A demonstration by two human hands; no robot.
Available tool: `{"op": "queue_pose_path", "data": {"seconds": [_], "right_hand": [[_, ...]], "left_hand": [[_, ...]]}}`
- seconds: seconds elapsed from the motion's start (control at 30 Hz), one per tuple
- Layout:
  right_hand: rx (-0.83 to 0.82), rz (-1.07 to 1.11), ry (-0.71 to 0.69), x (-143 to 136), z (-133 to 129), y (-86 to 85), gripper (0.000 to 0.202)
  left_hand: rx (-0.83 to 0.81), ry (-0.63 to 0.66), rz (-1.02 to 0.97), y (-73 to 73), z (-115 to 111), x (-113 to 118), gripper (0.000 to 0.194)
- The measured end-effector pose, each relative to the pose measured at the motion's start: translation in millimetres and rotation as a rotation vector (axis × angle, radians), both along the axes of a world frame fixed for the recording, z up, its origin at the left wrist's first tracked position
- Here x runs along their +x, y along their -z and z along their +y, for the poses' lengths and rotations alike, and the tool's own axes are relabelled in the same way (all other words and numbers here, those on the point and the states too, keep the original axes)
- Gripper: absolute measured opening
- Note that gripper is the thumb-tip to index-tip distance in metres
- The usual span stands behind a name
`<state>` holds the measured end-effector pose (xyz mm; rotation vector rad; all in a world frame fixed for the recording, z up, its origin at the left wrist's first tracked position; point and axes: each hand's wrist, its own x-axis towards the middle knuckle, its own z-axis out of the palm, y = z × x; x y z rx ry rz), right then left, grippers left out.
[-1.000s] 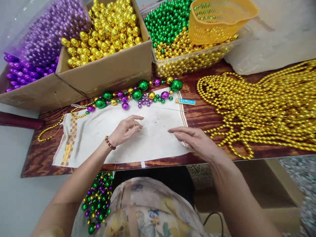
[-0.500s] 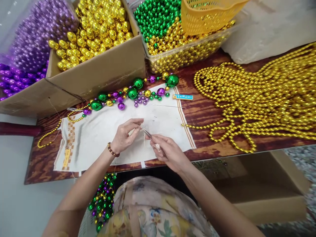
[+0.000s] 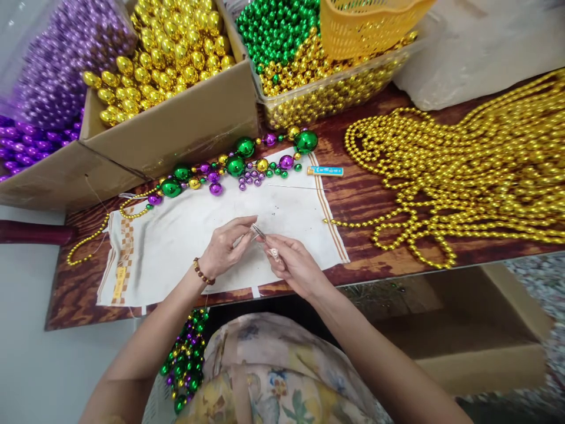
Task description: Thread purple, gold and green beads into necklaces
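Both my hands meet above a white cloth (image 3: 176, 235) on the wooden table. My right hand (image 3: 293, 265) holds a small silvery metal tool (image 3: 257, 231), tip pointing up-left. My left hand (image 3: 225, 247), with a bead bracelet on its wrist, pinches thumb and forefinger together right at that tip, on what looks like a fine thread, too thin to see clearly. Along the cloth's far edge lies a string of green, purple and gold beads (image 3: 238, 165). A long thin needle (image 3: 293, 187) rests on the cloth beyond my hands.
A heap of gold bead strands (image 3: 463, 171) covers the table's right side. Behind stand a cardboard box of gold beads (image 3: 176, 126), purple beads (image 3: 57, 65), a clear tub (image 3: 331, 97) holding a yellow basket (image 3: 366, 26). A small blue tube (image 3: 325, 171) lies beside the cloth.
My right hand drew back left from the cloth's right part and met my left hand. The metal tool now points at my left fingertips, which have pinched together.
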<state>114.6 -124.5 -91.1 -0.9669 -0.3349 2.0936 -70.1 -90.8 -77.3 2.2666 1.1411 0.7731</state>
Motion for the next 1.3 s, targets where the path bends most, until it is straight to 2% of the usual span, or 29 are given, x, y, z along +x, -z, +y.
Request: {"op": "queue_pose_path", "data": {"seconds": [0.1, 0.23, 0.33, 0.43, 0.53, 0.6, 0.67, 0.8, 0.93, 1.03, 1.1, 1.17, 1.23, 1.3], "right_hand": [[0.017, -0.006, 0.033, -1.7, 0.5, 4.3, 0.043], [0.045, -0.019, 0.067, -3.8, -1.0, 8.0, 0.038], [0.135, -0.102, 0.057, 5.8, 1.8, 8.5, 0.038], [0.376, -0.46, 0.032, 36.3, 16.9, 8.4, 0.039], [0.676, -1.063, 0.0, 83.6, 43.9, 6.5, 0.035], [0.775, -1.39, -0.115, 113.7, 63.6, 5.2, 0.027], [0.835, -1.564, -0.271, 135.5, 81.0, 6.0, 0.021], [1.015, -1.679, -0.49, 152.6, 102.9, 15.8, 0.023], [1.114, -1.871, -0.571, 151.7, 106.4, 19.5, 0.027], [1.151, -1.949, -0.466, 138.1, 93.7, 7.4, 0.026], [1.194, -1.791, -0.407, 118.6, 77.7, -4.0, 0.025], [1.186, -1.523, -0.447, 91.2, 59.5, -12.0, 0.028], [1.088, -1.403, -0.532, 60.9, 44.3, -13.0, 0.032], [0.96, -1.254, -0.588, 35.6, 35.9, -8.7, 0.028]], "left_hand": [[0.048, 0.039, 0.02, 4.0, -1.8, -0.2, 0.018], [0.034, 0.057, 0.037, 6.5, -3.9, 0.7, 0.02], [0.008, 0.037, 0.027, 7.6, -5.6, -0.4, 0.022], [-0.025, -0.027, -0.025, 8.8, -7.5, -3.4, 0.022], [-0.067, -0.075, -0.096, 9.0, -9.6, -4.8, 0.022], [-0.093, -0.095, -0.126, 8.1, -11.1, -3.6, 0.022], [-0.116, -0.112, -0.145, 7.4, -12.2, -1.4, 0.023], [-0.165, -0.145, -0.189, 9.7, -12.5, 1.3, 0.023], [-0.277, -0.181, -0.289, 14.7, -12.6, 1.1, 0.023], [-0.402, -0.21, -0.434, 15.8, -13.6, 3.9, 0.023], [-0.469, -0.22, -0.519, 14.3, -14.1, 8.0, 0.024], [-0.489, -0.22, -0.551, 11.3, -14.3, 12.8, 0.023], [-0.47, -0.22, -0.542, 7.9, -14.5, 16.9, 0.023], [-0.452, -0.226, -0.534, 5.7, -15.3, 19.1, 0.023]]}}
